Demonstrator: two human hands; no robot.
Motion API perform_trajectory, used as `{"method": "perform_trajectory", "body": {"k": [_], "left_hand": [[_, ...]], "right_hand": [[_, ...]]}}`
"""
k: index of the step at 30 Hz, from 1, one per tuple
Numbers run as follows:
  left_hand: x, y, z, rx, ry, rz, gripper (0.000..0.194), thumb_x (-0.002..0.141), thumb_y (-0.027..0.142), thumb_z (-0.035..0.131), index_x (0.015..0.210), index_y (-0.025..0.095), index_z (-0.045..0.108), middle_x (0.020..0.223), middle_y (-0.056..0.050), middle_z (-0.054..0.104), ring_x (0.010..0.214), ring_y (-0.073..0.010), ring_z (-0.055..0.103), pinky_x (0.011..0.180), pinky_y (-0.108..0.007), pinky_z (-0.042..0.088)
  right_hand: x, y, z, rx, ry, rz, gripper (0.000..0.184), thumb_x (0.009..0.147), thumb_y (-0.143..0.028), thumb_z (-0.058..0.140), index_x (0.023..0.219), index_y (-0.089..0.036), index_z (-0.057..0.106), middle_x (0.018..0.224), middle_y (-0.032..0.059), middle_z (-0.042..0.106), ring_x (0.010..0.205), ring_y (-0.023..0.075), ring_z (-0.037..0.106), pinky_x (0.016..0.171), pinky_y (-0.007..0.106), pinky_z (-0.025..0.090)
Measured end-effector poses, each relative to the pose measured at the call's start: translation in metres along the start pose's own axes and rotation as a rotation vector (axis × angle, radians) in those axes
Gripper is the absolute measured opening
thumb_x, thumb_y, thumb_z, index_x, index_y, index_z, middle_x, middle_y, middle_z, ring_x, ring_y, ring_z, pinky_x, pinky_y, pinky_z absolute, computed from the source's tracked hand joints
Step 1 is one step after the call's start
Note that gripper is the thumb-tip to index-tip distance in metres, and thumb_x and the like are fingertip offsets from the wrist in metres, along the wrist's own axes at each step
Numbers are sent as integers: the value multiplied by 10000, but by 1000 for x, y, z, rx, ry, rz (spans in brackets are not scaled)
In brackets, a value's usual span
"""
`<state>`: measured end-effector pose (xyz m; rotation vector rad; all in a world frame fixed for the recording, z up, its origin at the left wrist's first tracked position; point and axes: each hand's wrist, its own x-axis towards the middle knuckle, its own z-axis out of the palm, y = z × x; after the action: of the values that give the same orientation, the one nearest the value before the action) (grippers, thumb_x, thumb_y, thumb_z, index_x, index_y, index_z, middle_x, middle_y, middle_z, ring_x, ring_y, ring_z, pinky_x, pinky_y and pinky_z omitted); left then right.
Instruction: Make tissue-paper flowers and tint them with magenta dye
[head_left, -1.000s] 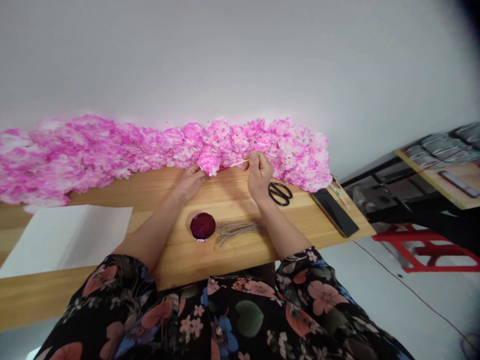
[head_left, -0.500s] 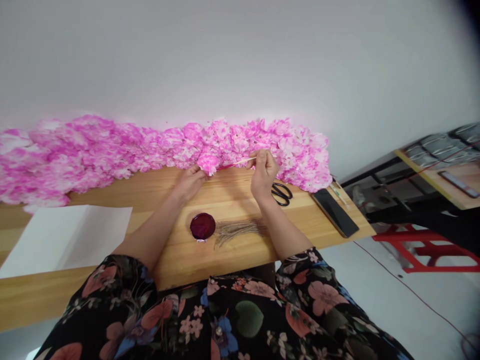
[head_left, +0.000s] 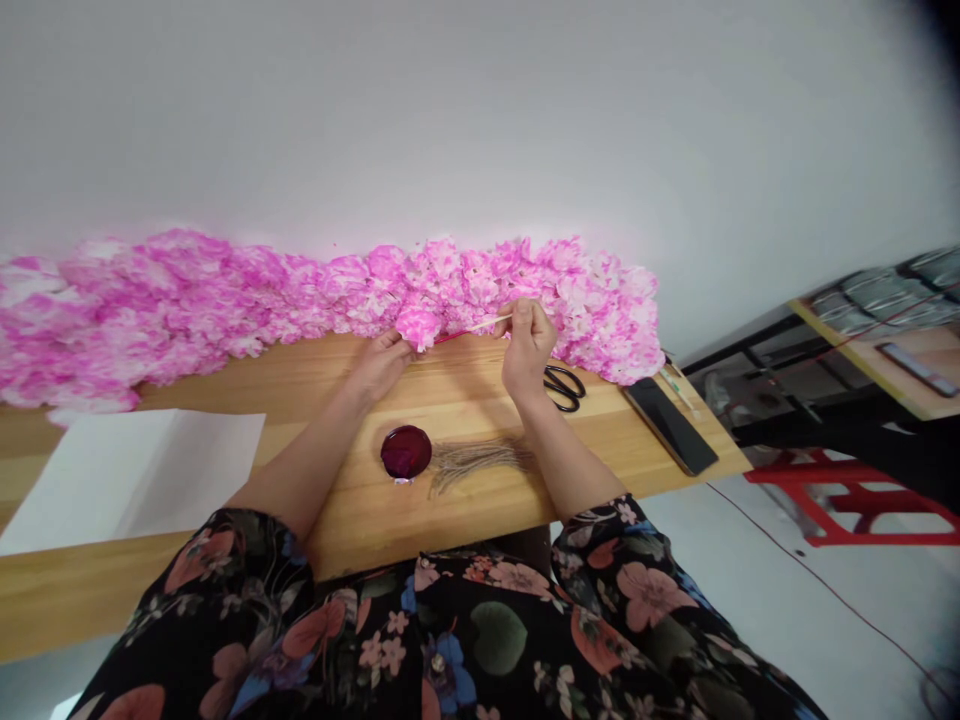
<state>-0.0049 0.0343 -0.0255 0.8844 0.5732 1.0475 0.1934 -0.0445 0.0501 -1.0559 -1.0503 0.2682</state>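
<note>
A pink-and-white artificial flower [head_left: 418, 327] is held by my left hand [head_left: 382, 364], whose fingers are closed behind its lower left side. My right hand [head_left: 529, 345] is closed in a pinch round the pale end of a thin stick [head_left: 489, 323]. The stick's other part is red and slants down left towards the flower; I cannot tell whether the tip touches it. Below, a round pot of dark red liquid [head_left: 406, 453] stands on the table. Beside the pot lies a bundle of thin brown stems [head_left: 480, 460], partly hidden by my right forearm.
A long heap of pink flowers [head_left: 225, 290] lines the table's wall side. Black-handled scissors [head_left: 564, 388] and a phone [head_left: 670, 425] lie to the right, white paper [head_left: 135, 480] to the left. A red stool [head_left: 855, 498] stands on the floor beyond the table's edge [head_left: 742, 462].
Hardly anything differs. The flower and the stick have shifted very slightly, while both hands keep their grip in nearly the same place.
</note>
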Motion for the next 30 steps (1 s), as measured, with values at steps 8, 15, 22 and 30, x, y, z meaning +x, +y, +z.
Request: {"method": "perform_trajectory", "body": {"k": [8, 15, 22, 30], "left_hand": [[0, 1, 0, 6, -4, -3, 221, 681, 169, 892, 840, 196, 742, 787, -8, 736, 790, -186, 703, 840, -350, 582], [1, -1, -2, 2, 9, -2, 234, 666, 170, 886, 850, 199, 744, 818, -28, 754, 899, -230, 742, 883, -370, 588], [2, -4, -6, 24, -4, 4, 328, 661, 169, 981, 901, 203, 761, 811, -21, 752, 905, -217, 739, 845, -335, 563], [2, -5, -7, 43, -21, 15, 414, 546, 144, 1066, 828, 215, 771, 816, 5, 757, 810, -180, 680, 808, -320, 561]], "right_hand": [[-3, 1, 4, 21, -29, 38, 654, 1006, -868, 586, 808, -250, 663, 605, -61, 571, 563, 118, 555, 595, 283, 465], [0, 0, 2, 31, -20, 55, 672, 985, -887, 595, 761, -255, 643, 578, -61, 565, 541, 114, 552, 589, 278, 468], [6, 6, 0, 36, 44, 85, 671, 1008, -895, 536, 820, -259, 631, 590, -63, 551, 545, 119, 538, 588, 281, 469], [5, 5, 0, 57, 52, 65, 643, 1026, -861, 556, 823, -256, 632, 594, -64, 540, 548, 120, 531, 588, 284, 465]]}}
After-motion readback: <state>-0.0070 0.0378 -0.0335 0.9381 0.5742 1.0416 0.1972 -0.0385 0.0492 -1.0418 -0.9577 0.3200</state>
